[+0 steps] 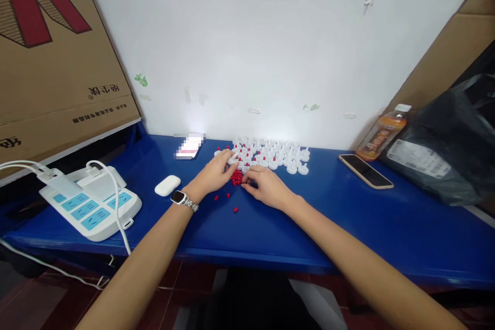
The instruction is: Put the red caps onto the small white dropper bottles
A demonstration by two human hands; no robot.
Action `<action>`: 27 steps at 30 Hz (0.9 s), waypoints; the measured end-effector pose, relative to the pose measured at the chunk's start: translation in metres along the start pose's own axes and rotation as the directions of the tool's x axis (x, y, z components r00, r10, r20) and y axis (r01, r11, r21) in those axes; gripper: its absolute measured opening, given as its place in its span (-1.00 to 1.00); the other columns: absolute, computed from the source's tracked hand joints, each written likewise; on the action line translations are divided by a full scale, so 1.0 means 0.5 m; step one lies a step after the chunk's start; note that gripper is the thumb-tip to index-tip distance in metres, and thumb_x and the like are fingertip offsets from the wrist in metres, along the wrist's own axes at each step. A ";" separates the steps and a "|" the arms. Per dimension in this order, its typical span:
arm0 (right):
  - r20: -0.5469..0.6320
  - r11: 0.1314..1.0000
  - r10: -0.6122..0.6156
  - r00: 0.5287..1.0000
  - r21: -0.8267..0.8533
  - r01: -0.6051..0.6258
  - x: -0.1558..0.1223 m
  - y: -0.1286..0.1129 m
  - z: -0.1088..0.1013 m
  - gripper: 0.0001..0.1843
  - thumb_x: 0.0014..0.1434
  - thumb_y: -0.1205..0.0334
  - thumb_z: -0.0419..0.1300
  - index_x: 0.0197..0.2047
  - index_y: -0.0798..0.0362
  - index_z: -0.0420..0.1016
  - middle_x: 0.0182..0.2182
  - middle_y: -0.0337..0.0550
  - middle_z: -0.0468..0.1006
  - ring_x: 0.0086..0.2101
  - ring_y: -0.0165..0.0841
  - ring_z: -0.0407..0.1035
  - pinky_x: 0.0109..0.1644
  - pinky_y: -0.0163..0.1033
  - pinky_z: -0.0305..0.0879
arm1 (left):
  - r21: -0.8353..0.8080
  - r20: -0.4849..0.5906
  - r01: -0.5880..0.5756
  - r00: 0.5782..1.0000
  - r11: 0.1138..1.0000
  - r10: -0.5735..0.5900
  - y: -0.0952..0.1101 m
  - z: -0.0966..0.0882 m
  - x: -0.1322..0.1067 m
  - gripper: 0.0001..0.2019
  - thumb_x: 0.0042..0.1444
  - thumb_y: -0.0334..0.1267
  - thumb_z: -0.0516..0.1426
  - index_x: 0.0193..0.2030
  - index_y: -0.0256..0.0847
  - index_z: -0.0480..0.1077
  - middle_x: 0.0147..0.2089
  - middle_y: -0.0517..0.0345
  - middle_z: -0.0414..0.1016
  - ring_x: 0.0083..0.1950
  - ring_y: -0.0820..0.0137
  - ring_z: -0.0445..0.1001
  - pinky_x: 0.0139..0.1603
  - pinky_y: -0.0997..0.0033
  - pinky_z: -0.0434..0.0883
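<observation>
My left hand [214, 171], with a watch on its wrist, pinches a white nozzle cap [233, 159] whose tip points up. Just to its right, my right hand [266, 185] has its fingertips together at the edge of a pile of small red caps [236, 178]; whether a red cap is between them is hidden. Behind both hands stand many white nozzle caps [284, 153] in a cluster against the wall. Those on the left side carry red caps on their tips. A few loose red caps, one of them [235, 210] nearest the front, lie on the blue table [309, 232].
At left are a white power strip [91, 206] with cables, a white earbud case [167, 185] and a lit phone [189, 146]. A second phone [365, 170], an orange drink bottle [382, 134] and a dark plastic bag [444, 139] are at right. A large cardboard box [58, 72] stands far left.
</observation>
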State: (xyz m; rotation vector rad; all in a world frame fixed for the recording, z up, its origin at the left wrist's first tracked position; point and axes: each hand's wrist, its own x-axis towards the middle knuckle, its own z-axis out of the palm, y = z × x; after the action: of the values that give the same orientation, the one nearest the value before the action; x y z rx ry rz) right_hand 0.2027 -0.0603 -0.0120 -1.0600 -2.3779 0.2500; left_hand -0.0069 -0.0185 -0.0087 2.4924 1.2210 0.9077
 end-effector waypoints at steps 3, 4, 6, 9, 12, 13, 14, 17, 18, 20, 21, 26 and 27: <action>-0.099 0.991 0.066 0.993 0.127 -0.053 0.000 0.006 -0.002 -0.93 0.24 0.30 0.20 -0.25 0.05 0.53 -0.27 -0.13 0.57 -0.22 -0.32 0.42 -0.07 -0.21 0.31 | 0.008 0.004 -0.005 1.000 1.000 0.005 -0.003 0.004 0.001 -0.68 0.38 -0.08 -0.06 0.10 -0.18 0.32 0.08 -0.05 0.44 0.03 0.21 0.47 0.13 0.16 0.40; -0.134 0.974 0.121 0.984 0.208 -0.092 0.001 0.009 -0.002 -0.93 0.24 0.29 0.20 -0.25 0.05 0.53 -0.29 -0.15 0.58 -0.26 -0.34 0.43 -0.10 -0.22 0.33 | 0.013 0.001 -0.008 1.000 1.000 0.008 -0.003 0.006 0.001 -0.69 0.38 -0.08 -0.06 0.10 -0.18 0.32 0.09 -0.06 0.43 0.04 0.20 0.46 0.14 0.16 0.39; -0.187 0.900 0.247 0.951 0.408 -0.154 0.005 0.016 -0.001 -0.90 0.22 0.22 0.22 -0.27 0.05 0.53 -0.36 -0.18 0.60 -0.33 -0.36 0.45 -0.17 -0.24 0.35 | 0.025 0.000 -0.012 1.000 1.000 0.012 -0.001 0.010 0.001 -0.70 0.39 -0.08 -0.06 0.09 -0.18 0.31 0.08 -0.06 0.43 0.05 0.20 0.46 0.14 0.15 0.39; -0.217 0.714 0.396 0.892 0.684 -0.151 0.015 0.027 0.004 -0.76 0.14 0.05 0.31 -0.31 0.07 0.54 -0.42 -0.16 0.61 -0.40 -0.35 0.47 -0.24 -0.23 0.38 | 0.024 0.015 -0.036 0.999 0.999 0.036 0.011 0.015 0.000 -0.73 0.39 -0.09 -0.06 0.04 -0.16 0.31 0.05 -0.03 0.43 0.03 0.21 0.46 0.09 0.16 0.41; -0.221 0.559 0.488 0.844 0.823 -0.107 0.023 0.030 0.005 -0.63 0.01 -0.08 0.40 -0.33 0.07 0.56 -0.47 -0.17 0.60 -0.45 -0.35 0.44 -0.26 -0.21 0.40 | 0.009 0.035 -0.074 0.997 0.997 0.074 0.027 0.014 -0.003 -0.76 0.39 -0.09 -0.05 -0.02 -0.15 0.32 0.01 -0.01 0.44 0.01 0.21 0.46 0.06 0.17 0.42; -0.223 0.531 0.506 0.833 0.842 -0.097 0.025 0.029 0.005 -0.61 -0.02 -0.09 0.42 -0.33 0.07 0.57 -0.48 -0.18 0.59 -0.46 -0.35 0.43 -0.26 -0.21 0.40 | 0.010 0.043 -0.080 0.996 0.997 0.080 0.032 0.014 -0.004 -0.76 0.39 -0.09 -0.05 -0.04 -0.15 0.32 0.00 0.00 0.44 0.00 0.22 0.46 0.05 0.18 0.42; -0.222 0.511 0.515 0.828 0.855 -0.089 0.026 0.027 0.004 -0.60 -0.04 -0.10 0.44 -0.33 0.06 0.58 -0.49 -0.18 0.59 -0.46 -0.36 0.43 -0.26 -0.21 0.40 | 0.014 0.051 -0.084 0.995 0.996 0.083 0.037 0.012 -0.005 -0.76 0.39 -0.08 -0.05 -0.05 -0.14 0.33 -0.02 0.00 0.43 -0.02 0.22 0.47 0.04 0.18 0.42; -0.221 0.490 0.501 0.837 0.869 -0.064 0.028 0.018 0.003 -0.59 -0.07 -0.11 0.46 -0.35 0.06 0.59 -0.48 -0.19 0.59 -0.46 -0.37 0.42 -0.27 -0.22 0.40 | 0.034 0.077 -0.105 0.992 0.994 0.103 0.050 0.010 -0.008 -0.76 0.39 -0.08 -0.05 -0.04 -0.13 0.33 -0.04 0.02 0.42 -0.05 0.23 0.47 0.01 0.19 0.44; -0.224 0.491 0.491 0.842 0.869 -0.055 0.028 0.016 0.004 -0.59 -0.08 -0.12 0.46 -0.37 0.06 0.59 -0.49 -0.20 0.59 -0.46 -0.38 0.41 -0.27 -0.22 0.40 | 0.042 0.083 -0.119 0.990 0.992 0.115 0.054 0.010 -0.010 -0.76 0.40 -0.09 -0.06 -0.03 -0.12 0.33 -0.04 0.03 0.42 -0.05 0.24 0.47 0.01 0.19 0.45; -0.233 0.497 0.473 0.849 0.867 -0.040 0.029 0.013 0.008 -0.59 -0.07 -0.13 0.45 -0.38 0.06 0.58 -0.49 -0.21 0.57 -0.46 -0.39 0.40 -0.28 -0.23 0.39 | 0.060 0.091 -0.147 0.986 0.987 0.141 0.059 0.010 -0.012 -0.77 0.41 -0.10 -0.07 -0.02 -0.12 0.33 -0.04 0.02 0.43 -0.03 0.24 0.47 0.01 0.19 0.46; -0.241 0.499 0.472 0.848 0.866 -0.031 0.029 0.013 0.010 -0.59 -0.07 -0.13 0.45 -0.37 0.05 0.57 -0.50 -0.22 0.57 -0.47 -0.39 0.40 -0.28 -0.23 0.39 | 0.069 0.093 -0.159 0.984 0.985 0.152 0.062 0.010 -0.012 -0.76 0.41 -0.11 -0.08 -0.03 -0.13 0.32 -0.04 0.02 0.44 -0.03 0.23 0.47 0.01 0.19 0.46; -0.330 0.515 0.515 0.791 0.857 0.021 0.029 0.012 0.025 -0.62 -0.04 -0.07 0.46 -0.35 0.05 0.53 -0.48 -0.22 0.56 -0.45 -0.38 0.41 -0.29 -0.25 0.36 | 0.051 0.076 -0.170 0.983 0.984 0.166 0.069 0.016 -0.010 -0.76 0.41 -0.15 -0.07 0.08 -0.15 0.28 0.02 -0.03 0.47 0.05 0.19 0.49 0.07 0.13 0.47; -0.353 0.530 0.519 0.779 0.848 0.031 0.029 0.010 0.027 -0.64 -0.01 -0.06 0.44 -0.37 0.05 0.52 -0.47 -0.21 0.57 -0.43 -0.37 0.42 -0.28 -0.25 0.36 | 0.037 0.068 -0.165 0.984 0.986 0.162 0.069 0.018 -0.009 -0.74 0.41 -0.16 -0.06 0.13 -0.16 0.26 0.06 -0.06 0.47 0.09 0.18 0.49 0.10 0.11 0.47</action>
State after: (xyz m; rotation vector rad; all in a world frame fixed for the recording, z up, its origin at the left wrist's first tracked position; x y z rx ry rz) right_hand 0.1905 -0.0458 -0.0197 -0.8192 -1.2396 0.9190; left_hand 0.0186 -0.0433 -0.0024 2.6660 1.0385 0.8391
